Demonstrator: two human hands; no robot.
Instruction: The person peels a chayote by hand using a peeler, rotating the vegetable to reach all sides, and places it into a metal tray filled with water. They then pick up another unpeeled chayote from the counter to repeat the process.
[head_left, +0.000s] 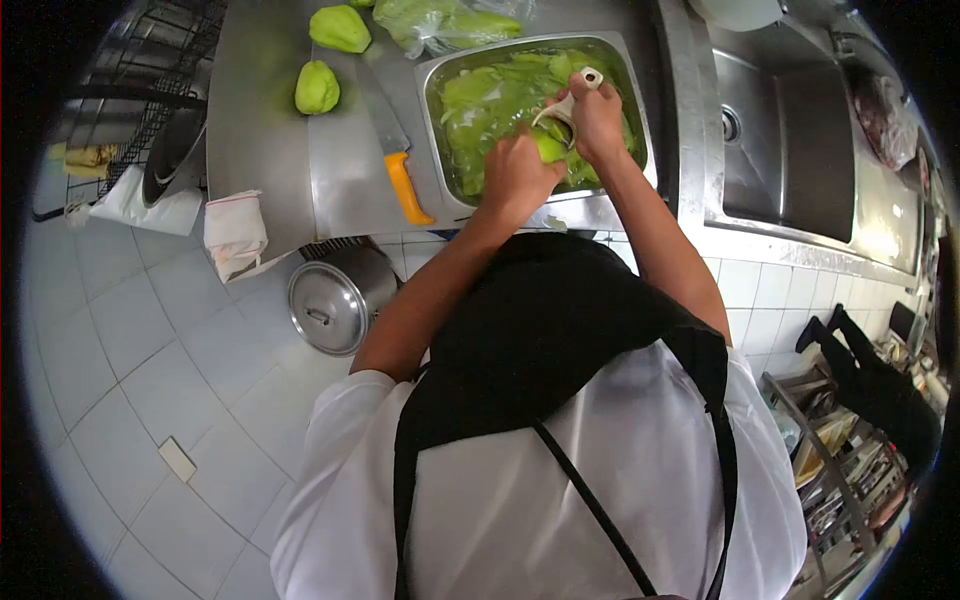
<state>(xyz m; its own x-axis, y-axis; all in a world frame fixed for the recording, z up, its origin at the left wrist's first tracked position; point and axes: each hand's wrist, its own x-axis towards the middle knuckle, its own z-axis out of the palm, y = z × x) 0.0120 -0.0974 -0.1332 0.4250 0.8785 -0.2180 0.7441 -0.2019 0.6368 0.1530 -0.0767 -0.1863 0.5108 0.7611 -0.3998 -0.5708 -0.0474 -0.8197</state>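
Note:
Over a metal tray (pixel 435 130) of water and pale green pieces, my left hand (pixel 522 178) is closed around a green chayote (pixel 548 145). My right hand (pixel 597 118) grips a white peeler (pixel 592 76), its head against the chayote. To the tray's left lies a knife with an orange handle (pixel 405 188). Two whole chayotes, one upper (pixel 340 29) and one lower (pixel 317 88), rest on the steel counter further left. Behind the tray is a clear plastic bag (pixel 440 22) with green contents.
A steel sink (pixel 780 140) is at the right. A folded cloth (pixel 235 232) hangs at the counter's left corner, and a lidded pot (pixel 328 308) stands below. A person in dark clothes (pixel 880 390) is at the far right beside a cluttered rack (pixel 830 450).

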